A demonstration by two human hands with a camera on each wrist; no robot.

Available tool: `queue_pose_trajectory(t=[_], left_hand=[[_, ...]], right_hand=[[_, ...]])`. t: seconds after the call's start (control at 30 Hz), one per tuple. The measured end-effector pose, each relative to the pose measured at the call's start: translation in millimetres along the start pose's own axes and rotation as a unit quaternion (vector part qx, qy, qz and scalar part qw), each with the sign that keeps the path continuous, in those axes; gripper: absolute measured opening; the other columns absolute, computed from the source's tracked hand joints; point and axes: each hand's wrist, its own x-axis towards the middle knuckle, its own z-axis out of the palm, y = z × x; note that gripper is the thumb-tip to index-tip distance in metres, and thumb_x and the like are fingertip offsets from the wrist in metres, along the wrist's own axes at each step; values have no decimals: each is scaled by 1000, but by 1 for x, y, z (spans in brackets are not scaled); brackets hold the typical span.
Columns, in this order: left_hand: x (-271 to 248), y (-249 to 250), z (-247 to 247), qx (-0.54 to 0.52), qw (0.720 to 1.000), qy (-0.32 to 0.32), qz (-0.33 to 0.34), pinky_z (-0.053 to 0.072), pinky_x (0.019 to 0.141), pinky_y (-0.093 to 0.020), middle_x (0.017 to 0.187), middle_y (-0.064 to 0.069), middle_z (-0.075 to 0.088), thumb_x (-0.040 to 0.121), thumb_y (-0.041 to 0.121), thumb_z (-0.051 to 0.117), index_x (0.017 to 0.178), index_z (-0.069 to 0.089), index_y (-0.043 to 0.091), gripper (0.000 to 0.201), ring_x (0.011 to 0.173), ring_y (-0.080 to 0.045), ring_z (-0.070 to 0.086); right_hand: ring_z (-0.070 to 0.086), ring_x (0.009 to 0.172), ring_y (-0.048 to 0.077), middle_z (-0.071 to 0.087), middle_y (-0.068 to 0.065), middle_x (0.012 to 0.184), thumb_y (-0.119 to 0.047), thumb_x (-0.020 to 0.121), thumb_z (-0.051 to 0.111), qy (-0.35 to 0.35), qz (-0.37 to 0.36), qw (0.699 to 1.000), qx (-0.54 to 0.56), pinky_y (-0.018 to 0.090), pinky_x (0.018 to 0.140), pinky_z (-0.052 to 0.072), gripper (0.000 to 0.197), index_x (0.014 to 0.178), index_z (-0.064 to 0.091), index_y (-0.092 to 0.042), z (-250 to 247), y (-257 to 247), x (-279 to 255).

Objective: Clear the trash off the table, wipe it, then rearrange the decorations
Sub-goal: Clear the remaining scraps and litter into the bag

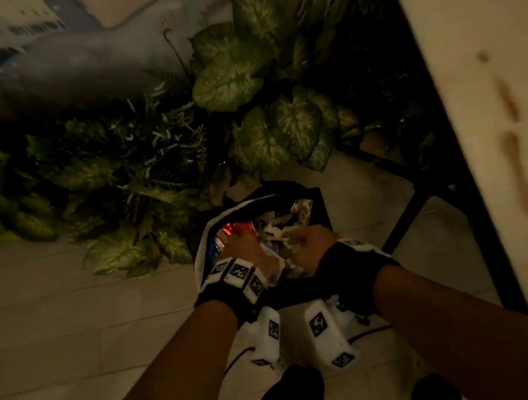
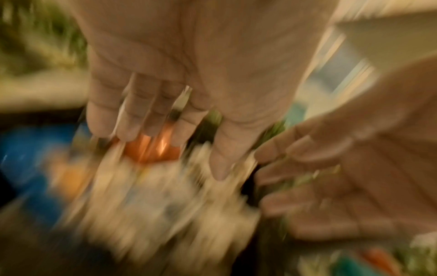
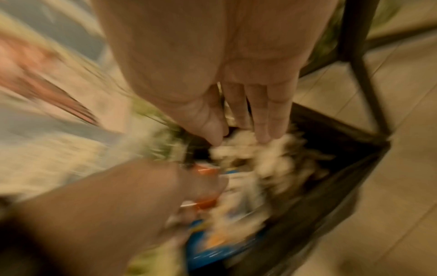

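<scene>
Both hands reach down into a black-lined trash bin (image 1: pixel 320 206) on the pale tiled floor (image 1: pixel 53 334); the left hand (image 1: pixel 246 250) sits at the bin's left side with its fingers (image 2: pixel 132 119) straight and spread a little, tips down among the rubbish, gripping nothing that can be made out; the right hand (image 1: pixel 310 244) sits at the bin's right side, thumb and fingers (image 3: pixel 272 119) brought toward each other over crumpled white paper (image 3: pixel 248 149), though the wrist views are too smeared to say whether it truly pinches the paper or only touches it; both wrists carry black straps with white marker blocks. Near the person's own feet, dark shoes show at the lower edge of the head view. Inside the bin the trash lies heaped: the white paper toward the right, a shiny orange wrapper (image 1: pixel 236 229) at the far left beneath the left fingertips, a blue packet (image 3: pixel 212 252) along the bin's near left edge. Beyond the bin's far rim stands a mass of green leafy plants (image 1: pixel 237 77), broad veined leaves to the right, finer fronds to the left. Along the right edge runs the pale, stained table (image 1: pixel 497 96), its black metal legs (image 1: pixel 487 235) just beside the bin's right corner; past the plants a grey curved shape rises, too dim to identify.
</scene>
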Motion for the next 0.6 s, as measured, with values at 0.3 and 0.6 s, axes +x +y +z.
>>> queue_pose_trajectory(t=[0.3, 0.6], left_hand=[[-70, 78, -157, -65, 983, 173, -15, 42, 66, -27, 83, -3, 64, 76, 39, 74, 79, 65, 15, 26, 82, -22, 61], [-126, 251, -176, -73, 957, 208, 190, 54, 74, -37, 77, -3, 66, 78, 34, 74, 77, 63, 17, 20, 74, -22, 64]], right_hand=[[57, 66, 15, 61, 8, 81, 6, 83, 55, -140, -99, 958, 232, 21, 64, 52, 21, 98, 66, -3, -59, -22, -172], [59, 81, 7, 67, -8, 102, -14, 85, 54, -30, -181, 983, -13, 18, 75, 47, 25, 104, 66, -25, -194, 87, -295]])
